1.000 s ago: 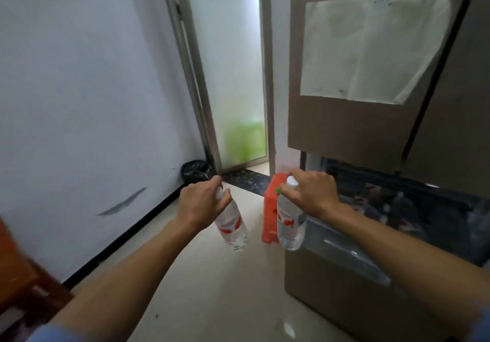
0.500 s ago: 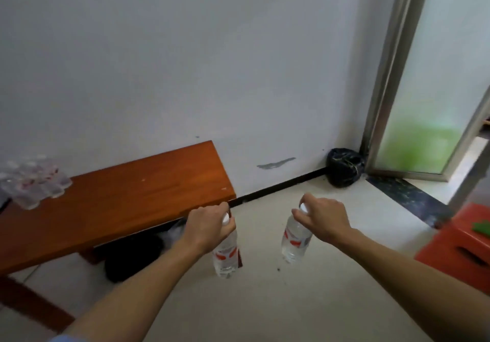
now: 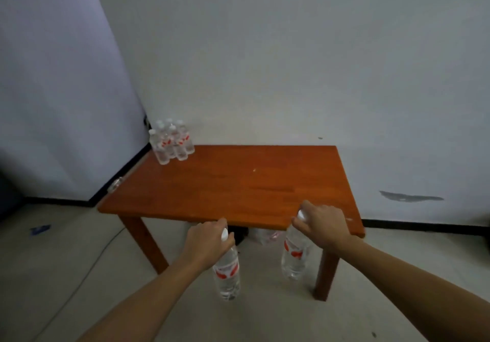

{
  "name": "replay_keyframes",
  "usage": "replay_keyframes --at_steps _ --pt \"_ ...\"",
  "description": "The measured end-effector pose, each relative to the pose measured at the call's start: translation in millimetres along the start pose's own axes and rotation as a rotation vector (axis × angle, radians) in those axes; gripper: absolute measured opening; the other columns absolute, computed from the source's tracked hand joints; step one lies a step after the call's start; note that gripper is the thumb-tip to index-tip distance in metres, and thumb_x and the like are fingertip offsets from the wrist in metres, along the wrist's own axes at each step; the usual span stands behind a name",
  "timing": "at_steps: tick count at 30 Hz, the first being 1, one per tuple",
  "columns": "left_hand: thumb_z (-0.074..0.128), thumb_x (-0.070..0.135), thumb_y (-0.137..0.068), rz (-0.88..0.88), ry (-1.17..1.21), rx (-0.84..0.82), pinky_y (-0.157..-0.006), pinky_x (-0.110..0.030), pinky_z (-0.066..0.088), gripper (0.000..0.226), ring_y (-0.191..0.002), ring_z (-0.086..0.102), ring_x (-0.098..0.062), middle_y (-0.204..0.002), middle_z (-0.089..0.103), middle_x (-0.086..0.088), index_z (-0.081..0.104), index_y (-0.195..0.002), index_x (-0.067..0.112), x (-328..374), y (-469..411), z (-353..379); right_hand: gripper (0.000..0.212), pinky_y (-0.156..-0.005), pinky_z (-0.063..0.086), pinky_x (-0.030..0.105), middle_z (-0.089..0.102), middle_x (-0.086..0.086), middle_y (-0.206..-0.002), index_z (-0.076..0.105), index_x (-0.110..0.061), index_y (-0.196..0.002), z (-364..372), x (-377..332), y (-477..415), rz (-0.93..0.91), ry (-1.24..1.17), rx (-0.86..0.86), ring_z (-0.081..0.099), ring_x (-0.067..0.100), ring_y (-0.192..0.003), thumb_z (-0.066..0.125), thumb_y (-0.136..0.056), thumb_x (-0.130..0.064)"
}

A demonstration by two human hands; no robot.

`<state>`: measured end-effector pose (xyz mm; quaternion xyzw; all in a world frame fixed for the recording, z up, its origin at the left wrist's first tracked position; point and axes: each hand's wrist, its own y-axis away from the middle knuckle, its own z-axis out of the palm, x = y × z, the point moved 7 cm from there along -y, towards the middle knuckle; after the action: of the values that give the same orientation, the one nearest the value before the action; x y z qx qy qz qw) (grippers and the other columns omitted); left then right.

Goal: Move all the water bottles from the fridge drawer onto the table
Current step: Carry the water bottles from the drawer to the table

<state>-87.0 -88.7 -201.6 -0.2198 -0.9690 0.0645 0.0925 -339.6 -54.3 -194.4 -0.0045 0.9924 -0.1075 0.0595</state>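
Observation:
My left hand (image 3: pixel 205 245) grips a clear water bottle (image 3: pixel 227 275) with a red label by its white cap; the bottle hangs below the table's front edge. My right hand (image 3: pixel 322 225) holds a second water bottle (image 3: pixel 294 257) the same way, near the table's front right corner. The orange-brown wooden table (image 3: pixel 238 185) stands against the white wall. Several water bottles (image 3: pixel 171 141) stand grouped at its far left corner. The fridge drawer is out of view.
A white wall rises behind the table and another to the left, meeting in a corner. Dark and pale bags (image 3: pixel 262 235) lie under the table. A cable (image 3: pixel 87 267) runs over the floor at the left, near a small blue scrap (image 3: pixel 39 229).
My view has swung left from the fridge and door to face the table head-on. Both hands still carry their bottles and are now at the table's front edge.

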Motion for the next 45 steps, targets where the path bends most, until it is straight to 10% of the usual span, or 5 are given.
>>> replay_keyframes --at_steps 9,13,28,38,45 --pt "0.050 0.046 -0.093 -0.281 0.030 0.063 -0.053 -0.020 0.035 0.022 -0.064 0.057 -0.008 -0.075 0.061 0.007 0.046 -0.087 0.025 -142.0 -92.4 -12.0 0.042 -0.049 0.045 0.025 0.058 -0.007 -0.072 0.052 -0.023 -0.099 59.0 -77.4 -217.8 -0.191 0.009 -0.056 0.057 0.010 -0.058 0.038 -0.092 -0.063" --pt "0.048 0.049 -0.093 -0.351 -0.017 0.045 -0.057 -0.017 0.044 0.023 -0.065 0.057 -0.005 -0.074 0.058 0.010 0.044 -0.087 0.028 -210.4 -125.3 -6.3 0.038 -0.043 0.029 0.020 0.048 -0.010 -0.066 0.047 -0.023 -0.095 82.8 -126.5 -286.7 -0.238 0.008 -0.067 0.042 0.004 -0.050 0.039 -0.094 -0.060" --pt "0.049 0.050 -0.093 -0.209 -0.029 -0.056 -0.065 -0.018 0.042 0.028 -0.078 0.058 -0.008 -0.093 0.062 0.009 0.051 -0.104 0.025 -450.3 -310.0 -4.9 0.039 -0.046 0.026 0.018 0.051 -0.011 -0.075 0.052 -0.024 -0.104 167.7 -261.7 -506.1 -0.097 -0.025 -0.047 0.047 0.004 -0.058 0.040 -0.094 -0.059" --pt "0.048 0.046 -0.094 -0.167 0.055 -0.070 -0.079 -0.030 0.055 0.036 -0.089 0.064 -0.013 -0.111 0.064 0.006 0.048 -0.125 0.027 -521.9 -441.1 31.3 0.038 -0.066 0.053 0.027 0.068 -0.004 -0.097 0.055 -0.023 -0.109 220.4 -284.3 -667.3 -0.042 -0.046 -0.058 0.064 0.013 -0.079 0.043 -0.093 -0.056" --pt "0.049 0.040 -0.096 -0.125 0.129 -0.135 -0.080 -0.029 0.051 0.037 -0.102 0.062 -0.019 -0.122 0.061 -0.001 0.050 -0.128 0.021 -553.7 -524.7 68.4 0.035 -0.066 0.042 0.029 0.064 0.001 -0.105 0.052 -0.021 -0.116 275.7 -302.5 -758.6 -0.084 -0.037 -0.099 0.064 0.021 -0.090 0.044 -0.095 -0.046"
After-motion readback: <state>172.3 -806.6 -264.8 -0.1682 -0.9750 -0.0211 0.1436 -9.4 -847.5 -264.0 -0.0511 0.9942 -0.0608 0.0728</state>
